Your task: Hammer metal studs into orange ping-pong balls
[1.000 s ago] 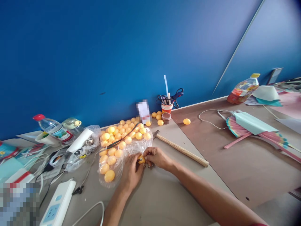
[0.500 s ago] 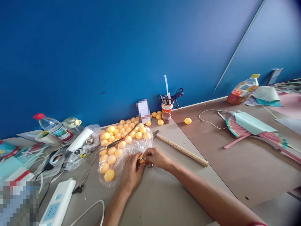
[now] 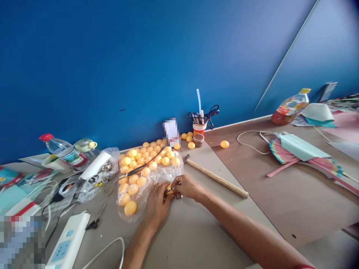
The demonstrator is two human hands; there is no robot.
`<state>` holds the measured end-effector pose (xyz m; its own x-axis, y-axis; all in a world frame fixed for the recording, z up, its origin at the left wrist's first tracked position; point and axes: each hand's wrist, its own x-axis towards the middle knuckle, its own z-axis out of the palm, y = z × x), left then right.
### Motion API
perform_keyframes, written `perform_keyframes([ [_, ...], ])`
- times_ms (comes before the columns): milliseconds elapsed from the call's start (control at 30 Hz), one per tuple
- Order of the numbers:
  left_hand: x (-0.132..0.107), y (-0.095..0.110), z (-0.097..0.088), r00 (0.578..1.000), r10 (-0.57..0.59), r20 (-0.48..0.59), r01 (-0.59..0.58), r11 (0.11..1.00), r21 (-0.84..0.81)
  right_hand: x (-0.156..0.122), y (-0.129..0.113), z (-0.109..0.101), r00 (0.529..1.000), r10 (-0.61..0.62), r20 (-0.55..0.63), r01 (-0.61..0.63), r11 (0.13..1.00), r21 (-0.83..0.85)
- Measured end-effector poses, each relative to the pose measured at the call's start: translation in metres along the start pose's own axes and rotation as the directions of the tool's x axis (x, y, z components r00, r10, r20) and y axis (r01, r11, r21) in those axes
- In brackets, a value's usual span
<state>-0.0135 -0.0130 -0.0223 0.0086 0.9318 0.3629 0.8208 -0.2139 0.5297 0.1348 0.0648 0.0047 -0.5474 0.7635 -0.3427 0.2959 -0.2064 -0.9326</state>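
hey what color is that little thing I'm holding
The thing looks yellow-orange with dark areas, partly hidden; the head view shows it.

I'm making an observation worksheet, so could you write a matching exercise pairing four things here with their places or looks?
1. Hammer
2. Power strip
3. Yellow-capped bottle
4. Held orange ball

A. White, at lower left
B. Between left hand and right hand
C. At right, near the blue wall
D. Wooden-handled, on the desk

Pairs: 1-D, 2-A, 3-C, 4-B
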Motion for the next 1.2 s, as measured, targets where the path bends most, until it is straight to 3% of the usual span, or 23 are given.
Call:
perform_keyframes([
  [200, 0.002, 0.003, -0.003, 1.000, 0.008, 0.018, -0.008, 1.000, -0.010, -0.007, -0.009, 0.006, 0.993, 0.066, -0.102, -0.070, 0.997, -0.029],
  [467, 0.001, 0.001, -0.001, 1.000, -0.004, 0.028, 0.005, 1.000, -0.023, -0.004, -0.004, 0.009, 0.994, 0.002, -0.105, -0.008, 0.999, -0.051],
  [600, 0.001, -0.005, 0.000, 0.997, -0.077, 0.011, 0.078, 0.992, -0.100, 0.000, -0.001, -0.003, 0.998, -0.062, -0.012, 0.062, 0.998, 0.032],
  [700, 0.001, -0.011, 0.000, 0.992, -0.126, -0.019, 0.122, 0.982, -0.141, 0.001, 0.000, -0.023, 0.975, -0.153, -0.163, 0.145, 0.988, -0.059],
  [800, 0.001, -0.016, 0.001, 0.991, -0.125, -0.056, 0.115, 0.980, -0.160, 0.004, 0.003, -0.043, 0.850, -0.347, -0.397, 0.166, 0.891, -0.423],
  [867, 0.000, -0.017, 0.003, 0.989, -0.119, -0.092, 0.104, 0.983, -0.151, 0.007, 0.008, -0.054, 0.782, -0.425, -0.456, 0.024, 0.752, -0.659],
  [933, 0.000, -0.017, 0.004, 0.984, -0.127, -0.127, 0.111, 0.985, -0.129, 0.010, 0.012, -0.061, 0.792, -0.389, -0.470, -0.144, 0.629, -0.764],
  [1000, 0.000, -0.016, 0.004, 0.982, -0.129, -0.138, 0.114, 0.988, -0.109, 0.012, 0.016, -0.066, 0.826, -0.330, -0.457, -0.228, 0.545, -0.807],
  [1200, 0.001, -0.012, 0.002, 0.991, -0.052, -0.126, 0.045, 0.997, -0.058, 0.014, 0.017, -0.072, 0.865, -0.288, -0.411, -0.243, 0.477, -0.845],
])
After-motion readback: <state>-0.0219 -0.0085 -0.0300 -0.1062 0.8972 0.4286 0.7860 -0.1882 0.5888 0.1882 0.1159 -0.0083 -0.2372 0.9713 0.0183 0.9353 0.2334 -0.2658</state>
